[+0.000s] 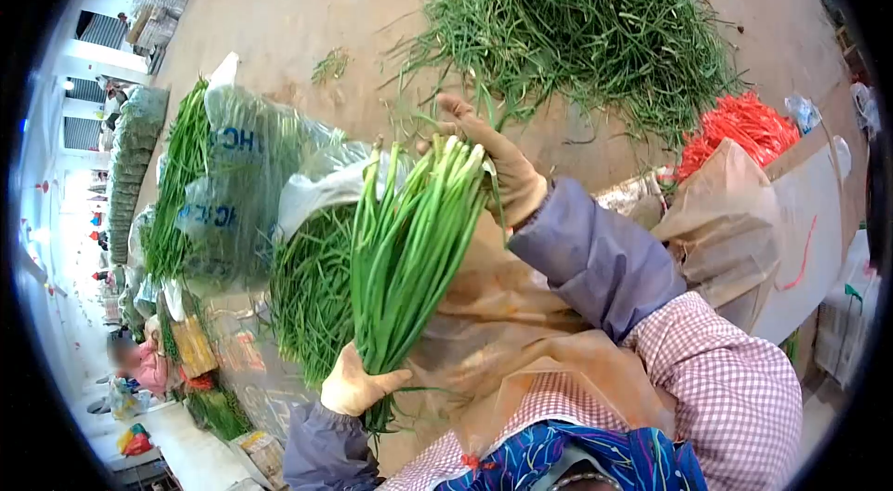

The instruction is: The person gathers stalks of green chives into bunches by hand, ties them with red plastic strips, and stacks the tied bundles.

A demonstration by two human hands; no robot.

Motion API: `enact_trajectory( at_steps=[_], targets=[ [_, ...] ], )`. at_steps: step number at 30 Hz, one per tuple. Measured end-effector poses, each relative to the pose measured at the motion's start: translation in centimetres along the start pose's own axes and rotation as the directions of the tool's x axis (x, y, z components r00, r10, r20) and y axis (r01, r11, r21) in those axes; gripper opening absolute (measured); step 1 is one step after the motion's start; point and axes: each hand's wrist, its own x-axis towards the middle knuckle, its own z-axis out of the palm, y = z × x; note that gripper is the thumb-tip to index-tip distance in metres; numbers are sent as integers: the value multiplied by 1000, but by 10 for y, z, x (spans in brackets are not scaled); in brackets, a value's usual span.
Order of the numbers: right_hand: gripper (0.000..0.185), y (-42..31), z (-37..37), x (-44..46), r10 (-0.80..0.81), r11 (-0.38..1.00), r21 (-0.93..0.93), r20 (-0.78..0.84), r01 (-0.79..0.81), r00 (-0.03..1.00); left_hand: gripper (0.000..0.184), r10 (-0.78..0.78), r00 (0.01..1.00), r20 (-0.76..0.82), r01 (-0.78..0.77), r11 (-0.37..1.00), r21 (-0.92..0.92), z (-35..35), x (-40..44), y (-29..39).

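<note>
A bundle of long green stalks with pale cut ends hangs in front of me, the pale ends toward the top. My left hand is wrapped round its lower, leafy part. My right hand is at the pale ends, on their right side, with its fingers raised and spread; whether it pinches a stalk is hard to tell. Just left of the bundle are more greens beside a clear plastic bag with blue letters, which holds greens.
A large heap of loose greens lies on the floor ahead. Red strips are piled at the right, near a white board. Stacked bagged bundles line the left. A person in pink is at the far lower left.
</note>
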Motion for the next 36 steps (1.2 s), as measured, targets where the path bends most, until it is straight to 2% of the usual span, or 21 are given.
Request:
enact_trajectory(
  at_steps=[2, 4, 5, 6, 7, 8, 10, 11, 12, 14, 16, 18, 21, 22, 23, 25, 26, 29, 30, 32, 36],
  targets=[
    [21, 10, -2, 0, 34, 988, -136, -249, -69, 968, 44, -28, 1000, -2, 28, 999, -38, 6, -5, -22],
    [25, 10, -4, -3, 43, 942, -314, -230, -116, 972, 41, -46, 998, 32, 49, 994, -100, 14, -7, -34],
    [29, 7, 0, -1, -209, 808, -589, -243, 27, 947, 37, 41, 999, 24, -38, 995, -92, 19, -6, -36],
    [22, -7, 0, 4, -239, 698, -708, -369, -105, 898, 37, 60, 998, 32, -56, 993, -107, 19, -4, -48],
    [18, -21, -21, 17, -412, 573, -814, -181, 100, 893, 38, 81, 996, 42, -76, 990, -120, 18, 0, -63],
    [19, -43, -30, 25, -438, 757, -640, -346, 133, 829, 38, 108, 993, 52, -100, 986, -130, 16, 2, -72],
    [14, -99, -17, 13, -537, 732, -671, -458, 121, 709, 41, 85, 996, 11, -83, 989, -119, 19, 1, -70],
    [14, -115, -15, -3, -543, 696, -700, -369, 159, 754, 42, 81, 997, 3, -79, 986, -147, 21, 1, -74],
    [19, -131, -1, -20, -369, 660, -750, -385, -53, 846, 42, 74, 997, -5, -74, 981, -177, 23, 0, -79],
    [23, -105, 24, -45, -190, 415, -895, -262, -165, 946, 48, 56, 998, -4, -56, 993, -102, 22, 2, -84],
    [23, -75, 3, -68, 77, -118, -993, -32, -22, 997, 51, 127, 992, -16, -127, 992, -24, 24, 6, -87],
    [32, -39, 43, -84, 196, 184, -890, -383, -418, 903, 58, 122, 990, -67, -119, 992, 36, 31, 3, -81],
    [30, -21, -60, -75, -110, 82, -984, -166, -158, 980, 60, 220, 967, -129, -206, 972, 112, 39, -4, -66],
    [28, -38, -60, -57, -323, -204, -967, -84, -156, 943, 60, 233, 962, -143, -216, 969, 123, 39, -6, -69],
    [29, -66, -56, -52, -264, 437, -786, -578, -438, 772, 59, 247, 956, -157, -227, 965, 133, 41, -7, -71],
    [31, -86, -27, -47, -396, 281, -900, -426, -334, 813, 56, 268, 943, -198, -226, 951, 210, 43, -11, -58],
    [31, -91, -20, -47, -344, 83, -974, -226, -210, 911, 55, 266, 944, -196, -224, 952, 211, 44, -12, -56],
    [30, -78, 50, -48, 2, -48, -995, -83, -83, 997, 53, 291, 936, -196, -240, 938, 250, 47, -10, -49],
    [28, -68, 64, -49, 134, 88, -969, -217, -230, 967, 53, 297, 934, -197, -247, 938, 242, 48, -9, -48],
    [25, -42, 66, -49, 172, 49, -949, -301, -313, 938, 54, 301, 932, -200, -253, 938, 235, 49, -10, -48],
    [13, -25, 32, -54, -144, 112, -994, -26, -10, 989, 57, 265, 944, -198, -209, 942, 264, 46, -10, -59]
  ],
)
